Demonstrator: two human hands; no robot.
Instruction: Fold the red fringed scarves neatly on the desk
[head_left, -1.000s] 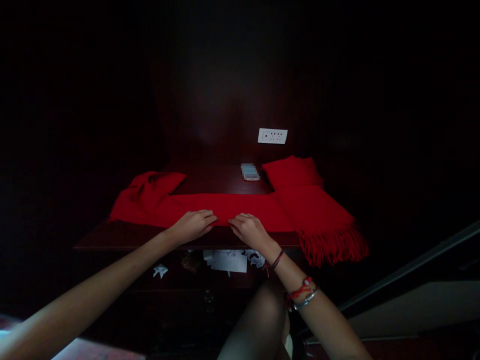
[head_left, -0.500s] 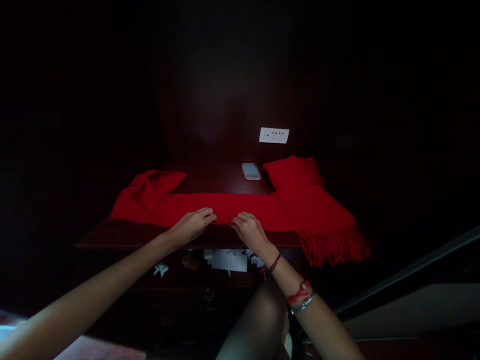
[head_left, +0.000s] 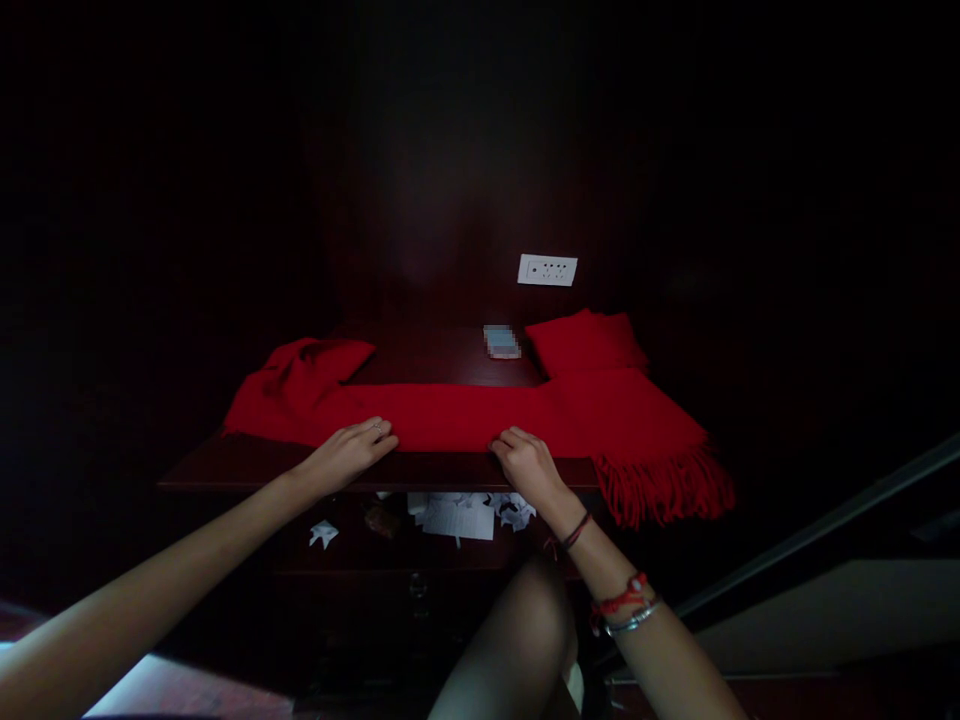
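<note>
A red scarf point(head_left: 450, 415) lies across the dark shelf, folded into a long band in the middle. Its left end is bunched up, and a fringed end hangs over the shelf's front edge at the right. My left hand point(head_left: 354, 452) is closed at the near edge of the band, left of centre, with a ring on one finger. Right of centre, my right hand point(head_left: 527, 465) pinches that same edge, fingertips together. Several bracelets circle my right wrist and forearm.
Behind the band, a phone-like flat object point(head_left: 501, 342), blurred out, lies on the shelf point(head_left: 435, 360). A white socket plate point(head_left: 547, 270) is on the back wall. Below are papers point(head_left: 457, 518) and a white crumpled scrap point(head_left: 323, 533). My knee point(head_left: 525, 610) is under the shelf.
My hands have slid apart along the scarf's near edge, the left one to the left and the right one to the right. The scarf lies almost the same.
</note>
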